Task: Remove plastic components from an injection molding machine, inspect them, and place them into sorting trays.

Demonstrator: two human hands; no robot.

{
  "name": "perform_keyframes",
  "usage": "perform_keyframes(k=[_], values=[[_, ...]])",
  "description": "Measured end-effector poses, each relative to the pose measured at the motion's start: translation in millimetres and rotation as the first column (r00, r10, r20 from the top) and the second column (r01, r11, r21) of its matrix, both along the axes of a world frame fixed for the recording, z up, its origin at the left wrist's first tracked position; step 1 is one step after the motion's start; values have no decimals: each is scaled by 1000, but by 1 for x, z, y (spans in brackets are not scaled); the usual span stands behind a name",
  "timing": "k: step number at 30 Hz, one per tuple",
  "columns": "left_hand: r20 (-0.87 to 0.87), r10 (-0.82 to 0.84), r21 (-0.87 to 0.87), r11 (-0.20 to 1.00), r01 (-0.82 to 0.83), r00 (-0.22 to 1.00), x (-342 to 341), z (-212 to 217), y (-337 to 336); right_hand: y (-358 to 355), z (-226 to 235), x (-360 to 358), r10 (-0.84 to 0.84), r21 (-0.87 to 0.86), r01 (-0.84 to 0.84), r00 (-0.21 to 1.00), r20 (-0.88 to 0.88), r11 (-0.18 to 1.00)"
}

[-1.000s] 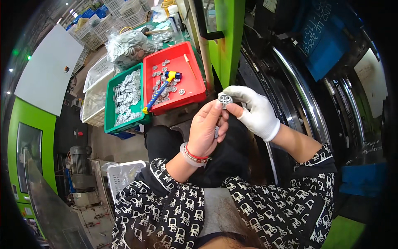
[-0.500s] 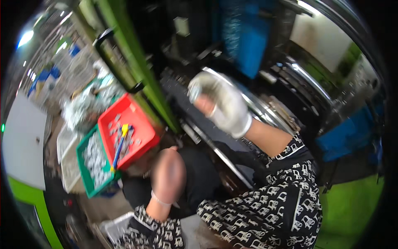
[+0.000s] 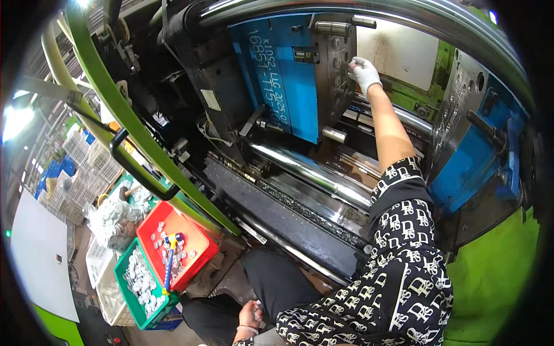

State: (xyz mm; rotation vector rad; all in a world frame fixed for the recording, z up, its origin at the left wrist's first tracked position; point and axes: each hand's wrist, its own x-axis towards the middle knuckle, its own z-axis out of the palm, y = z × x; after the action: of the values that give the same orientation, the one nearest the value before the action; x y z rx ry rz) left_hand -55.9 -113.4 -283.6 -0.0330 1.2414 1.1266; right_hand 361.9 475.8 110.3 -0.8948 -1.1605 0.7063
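My right hand [image 3: 365,75], in a white glove with bare skin at the fingertips, reaches far forward with the arm stretched out. Its bent fingers are at the dark metal mould face [image 3: 337,86], which carries a column of round spots and is backed by a blue plate [image 3: 277,75]. Whatever the fingertips pinch is too small to make out. My left hand [image 3: 249,317] is ungloved and rests low by my lap, fingers curled together around something I cannot make out.
Left of my legs sit a red tray [image 3: 199,245] and a green tray [image 3: 124,277], both holding small round parts. A hammer [image 3: 169,262] lies across their rims. Polished bars [image 3: 317,173] cross below my right arm. The opposite mould half [image 3: 461,109] stands right, a green frame [image 3: 138,127] left.
My right hand has moved forward and up from over the dark ledge to the mould face. Earlier it held a shiny round piece. My left hand has dropped toward my lap. The view has shifted.
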Motion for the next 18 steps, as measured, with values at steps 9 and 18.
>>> perform_keyframes(k=[9, 18], values=[[-46, 73, -92, 993, -77, 996, 0, -13, 2, 23, 6, 6, -10, -85, 11, 1000, 8, 996], [-50, 68, -76, 995, -72, 996, 1, -16, 2, 28, 14, 14, -20, -85, 46, 959, 284, 995]])
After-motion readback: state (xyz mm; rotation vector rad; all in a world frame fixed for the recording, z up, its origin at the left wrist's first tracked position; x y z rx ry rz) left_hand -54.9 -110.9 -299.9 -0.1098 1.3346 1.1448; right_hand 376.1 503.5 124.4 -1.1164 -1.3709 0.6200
